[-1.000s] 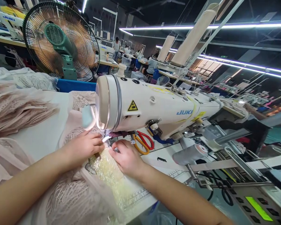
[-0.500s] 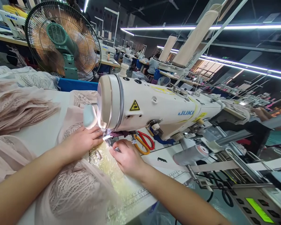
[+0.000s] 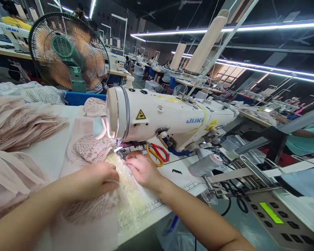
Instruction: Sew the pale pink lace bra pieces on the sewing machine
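A white JUKI sewing machine stands in front of me, its lit needle area above pale pink lace fabric. My left hand is closed, its fingers pinching the edge of this fabric in front of the presser foot. Close by the presser foot, my right hand has thumb and fingers pressed together; what is between them is hidden. A yellowish, shiny film-covered strip lies on the machine bed between my hands. Scissors with red and orange handles rest right behind my right hand.
Stacked pink lace pieces lie at the left. Beyond the table stands a large green fan. A grey thread cone, a metal tape feeder and a control box are at the right. Tall thread cones rise behind the machine.
My left hand has drawn back from beside the needle toward me, from lying flat on the fabric to pinching its edge. My right hand stays by the presser foot. The view has shifted slightly.
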Available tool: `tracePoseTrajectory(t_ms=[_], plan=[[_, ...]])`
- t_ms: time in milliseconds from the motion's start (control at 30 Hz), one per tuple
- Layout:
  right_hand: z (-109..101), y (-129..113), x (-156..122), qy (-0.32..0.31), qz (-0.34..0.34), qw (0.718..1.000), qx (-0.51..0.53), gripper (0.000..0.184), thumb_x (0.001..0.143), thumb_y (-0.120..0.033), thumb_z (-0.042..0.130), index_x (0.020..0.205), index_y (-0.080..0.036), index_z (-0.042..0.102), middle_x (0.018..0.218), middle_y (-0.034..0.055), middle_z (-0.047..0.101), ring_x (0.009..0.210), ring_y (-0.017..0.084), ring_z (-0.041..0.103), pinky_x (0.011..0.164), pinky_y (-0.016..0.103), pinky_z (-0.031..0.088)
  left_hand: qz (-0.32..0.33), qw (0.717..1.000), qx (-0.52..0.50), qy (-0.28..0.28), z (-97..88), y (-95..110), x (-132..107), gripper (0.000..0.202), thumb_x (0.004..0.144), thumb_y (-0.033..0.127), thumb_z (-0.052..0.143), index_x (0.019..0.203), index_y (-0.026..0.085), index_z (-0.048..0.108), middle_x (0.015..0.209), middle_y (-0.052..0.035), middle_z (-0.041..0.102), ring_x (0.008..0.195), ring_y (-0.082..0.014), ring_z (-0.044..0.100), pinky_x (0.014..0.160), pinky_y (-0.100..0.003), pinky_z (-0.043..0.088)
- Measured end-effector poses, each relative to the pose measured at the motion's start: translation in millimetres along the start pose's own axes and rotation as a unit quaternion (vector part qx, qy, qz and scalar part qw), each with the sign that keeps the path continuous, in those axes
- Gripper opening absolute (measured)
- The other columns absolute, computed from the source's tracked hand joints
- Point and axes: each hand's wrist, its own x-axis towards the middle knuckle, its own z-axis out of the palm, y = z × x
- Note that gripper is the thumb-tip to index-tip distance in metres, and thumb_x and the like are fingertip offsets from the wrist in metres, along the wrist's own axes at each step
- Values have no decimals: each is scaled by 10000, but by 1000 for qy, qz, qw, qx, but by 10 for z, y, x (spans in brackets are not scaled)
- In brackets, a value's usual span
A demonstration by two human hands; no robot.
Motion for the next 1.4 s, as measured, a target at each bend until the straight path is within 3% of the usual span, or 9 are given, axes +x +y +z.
tracePoseTrajectory(t_ms=[167,267,367,467,533,633,733,867,1400], plan=[[-86,-246,-232,6,261,941,217,407,944,-364,374,1256,-145,517,1019,93,653,935,185,596,818,328,473,-104,970,-136,174,70,-257,146,438,812,564,361,590,189,408,593,20,407,584,-131,408,569,-255,339],[16,-458,-418,-76,251,915,305,646,921,-414,447,1483,-199,211,1033,58,629,816,147,600,718,275,486,-139,952,-147,231,60,-335,149,450,803,582,338,583,194,398,582,23,391,575,-134,398,569,-259,350],[151,-604,-443,-92,196,945,245,438,833,-304,563,1258,-197,575,880,30,652,732,140,589,683,248,463,-151,951,-86,254,56,-325,120,409,829,511,334,575,197,396,599,-1,434,630,-164,452,627,-287,372],[183,-625,-333,-72,196,967,147,167,804,-186,536,799,-160,701,740,25,664,707,141,593,677,236,439,-193,951,89,223,81,-277,82,349,868,359,291,673,184,522,708,-63,557,710,-216,538,656,-322,389],[143,-592,-265,-95,209,969,93,168,788,-136,521,739,-161,679,706,14,665,687,138,589,658,230,432,-208,945,172,183,113,-230,61,355,847,239,289,984,176,610,841,-97,618,728,-242,582,607,-327,392],[62,-542,-230,-132,220,964,68,212,788,-116,501,853,-169,695,791,16,696,706,140,606,652,224,446,-200,943,243,109,152,-128,47,586,769,119,324,1329,234,453,952,-114,613,706,-260,609,536,-318,376],[13,-529,-240,-150,214,963,70,315,802,-124,467,1026,-176,682,920,34,706,743,141,621,664,221,456,-202,936,285,44,154,-18,54,534,754,113,340,1228,257,541,886,-98,587,630,-240,597,504,-293,352],[-17,-552,-228,-184,187,965,20,338,784,-116,438,1028,-191,660,790,18,670,678,141,571,594,210,394,-209,935,284,23,135,47,84,502,776,137,324,1229,218,523,832,-91,573,573,-223,568,479,-282,309],[-56,-527,-76,-209,189,959,8,104,742,-98,426,700,-194,426,577,-37,357,553,112,343,523,206,272,-205,924,318,63,150,-22,213,491,822,130,242,1212,230,523,941,-127,540,618,-245,609,462,-277,318]])
